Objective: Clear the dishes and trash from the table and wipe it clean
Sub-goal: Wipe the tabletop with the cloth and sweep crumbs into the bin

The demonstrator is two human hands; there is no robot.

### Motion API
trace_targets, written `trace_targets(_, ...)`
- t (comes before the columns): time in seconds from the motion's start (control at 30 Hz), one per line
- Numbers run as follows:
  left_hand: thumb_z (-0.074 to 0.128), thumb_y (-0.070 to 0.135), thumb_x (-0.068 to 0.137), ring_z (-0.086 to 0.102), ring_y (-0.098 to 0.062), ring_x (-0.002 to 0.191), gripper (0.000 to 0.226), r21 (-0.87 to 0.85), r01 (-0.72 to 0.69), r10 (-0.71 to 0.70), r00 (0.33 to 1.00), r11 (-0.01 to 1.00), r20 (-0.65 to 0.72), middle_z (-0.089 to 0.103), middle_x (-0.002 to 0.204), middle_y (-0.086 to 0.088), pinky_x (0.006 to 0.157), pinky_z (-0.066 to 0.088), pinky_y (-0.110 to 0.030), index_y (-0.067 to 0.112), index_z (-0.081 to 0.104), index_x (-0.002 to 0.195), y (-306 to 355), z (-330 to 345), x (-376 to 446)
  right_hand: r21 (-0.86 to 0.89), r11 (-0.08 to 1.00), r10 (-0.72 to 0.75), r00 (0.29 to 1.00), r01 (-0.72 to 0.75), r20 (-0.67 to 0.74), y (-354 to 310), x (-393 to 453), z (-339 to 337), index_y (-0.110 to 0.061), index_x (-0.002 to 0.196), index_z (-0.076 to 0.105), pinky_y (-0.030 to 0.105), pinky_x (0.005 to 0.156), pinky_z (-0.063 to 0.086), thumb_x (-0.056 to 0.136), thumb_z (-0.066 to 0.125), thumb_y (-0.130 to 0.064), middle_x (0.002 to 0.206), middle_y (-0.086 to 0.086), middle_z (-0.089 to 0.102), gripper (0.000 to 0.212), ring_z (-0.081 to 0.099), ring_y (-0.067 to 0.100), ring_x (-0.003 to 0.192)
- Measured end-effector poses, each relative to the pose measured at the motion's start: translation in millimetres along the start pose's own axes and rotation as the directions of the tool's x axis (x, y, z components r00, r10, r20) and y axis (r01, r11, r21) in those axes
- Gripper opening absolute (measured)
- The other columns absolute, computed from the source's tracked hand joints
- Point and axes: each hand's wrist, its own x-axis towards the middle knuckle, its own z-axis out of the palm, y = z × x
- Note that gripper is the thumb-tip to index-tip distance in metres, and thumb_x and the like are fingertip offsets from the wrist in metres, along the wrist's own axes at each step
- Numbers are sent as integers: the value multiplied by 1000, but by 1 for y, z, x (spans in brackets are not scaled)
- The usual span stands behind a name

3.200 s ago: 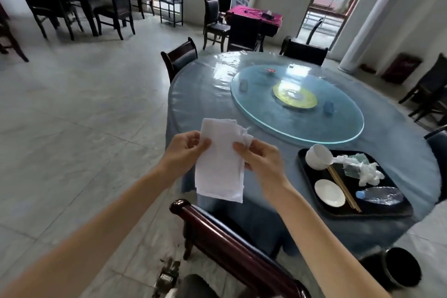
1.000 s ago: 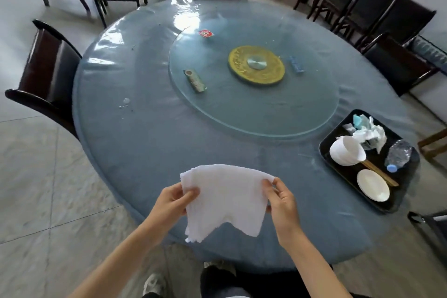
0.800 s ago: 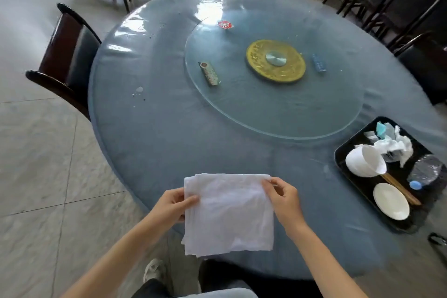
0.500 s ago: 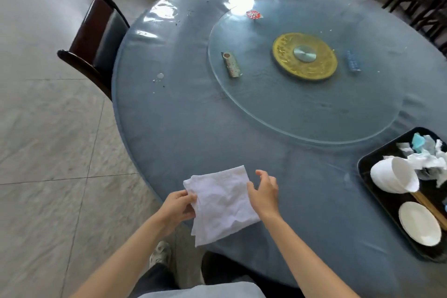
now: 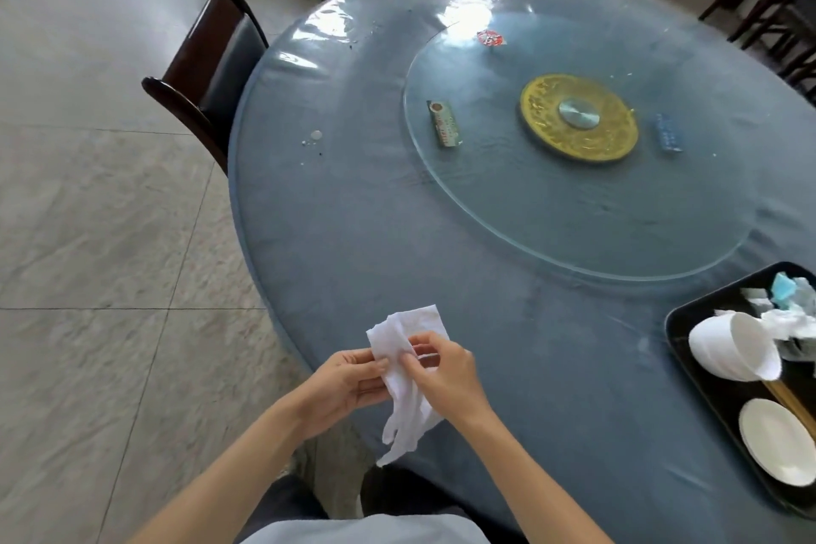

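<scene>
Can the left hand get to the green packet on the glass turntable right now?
Probably not yet. The left hand is busy gripping the white cloth with the right hand at the near table edge; the green packet lies far across, though nothing blocks the path.

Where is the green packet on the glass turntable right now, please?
In the head view the green packet lies on the left part of the glass turntable, left of the gold centre disc and nearer than the red wrapper.
</scene>
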Motion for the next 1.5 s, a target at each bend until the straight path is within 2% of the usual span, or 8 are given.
trace_targets(0.37,67,19,94,76,-28,85,24,86,-78,110,874,993,-474,77,106,-15,69,63,-36,14,75,116,38,-28,-58,-160,985,10,933,-72,-360,36,19,-142,-12,81,64,36,58,39,99,53,-10,65,4,60,21,48,24,63)
trace_targets(0.7,65,21,98,77,-30,92,23,189,57,60,825,980,-563,78,107,-10,71,65,-40,16,72,120,-2,-46,-64,-263,955,85,977,-136,-196,92,71,-180,-35,93,69,26,63,46,103,54,-26,81,-9,72,19,66,17,78)
trace_targets(0.9,58,24,98,56,-39,116,43,612,483,356,520,626,-776,52,133,-20,96,49,-48,7,49,136,-24,-17,-18,-544,810,110,969,-217,-223,112,108,-133,-12,143,55,46,98,49,100,58,-18,137,16,57,43,54,38,126)
trace_targets(1.0,52,32,90,56,-33,122,47,950,246,662,682,193,-311,56,136,-12,99,51,-45,11,58,132,-45,18,3,-690,687,-283,958,228,36,117,99,-91,-13,138,64,50,98,55,92,73,-20,143,16,59,48,59,40,127)
trace_targets(1.07,49,41,92,44,-32,143,56,992,125,589,800,27,-116,48,154,-10,113,43,-48,15,56,142,-55,34,22,-672,545,-465,847,502,256,116,92,-72,-25,144,62,47,107,48,94,73,-31,155,13,52,52,52,35,141)
trace_targets(1.17,45,53,95,9,-29,158,71,985,148,438,894,-85,-96,16,170,0,125,18,-53,26,32,160,-72,28,48,-599,421,-459,729,681,507,116,92,-56,-43,155,44,47,123,27,99,57,-55,171,5,26,59,26,27,158)
trace_targets(1.27,54,61,90,14,-30,157,78,980,139,399,914,-141,-73,17,170,-1,122,20,-55,31,32,159,-92,14,59,-566,307,-453,641,765,620,130,98,-53,-50,158,32,55,127,18,96,51,-68,174,5,15,68,12,28,161)
trace_targets(1.5,51,80,81,18,-32,157,86,980,146,514,856,-135,-57,19,170,-2,122,20,-60,45,31,157,-105,-2,73,-610,294,-478,665,736,573,142,119,-46,-55,157,30,81,114,12,82,48,-89,173,11,17,84,10,45,159)
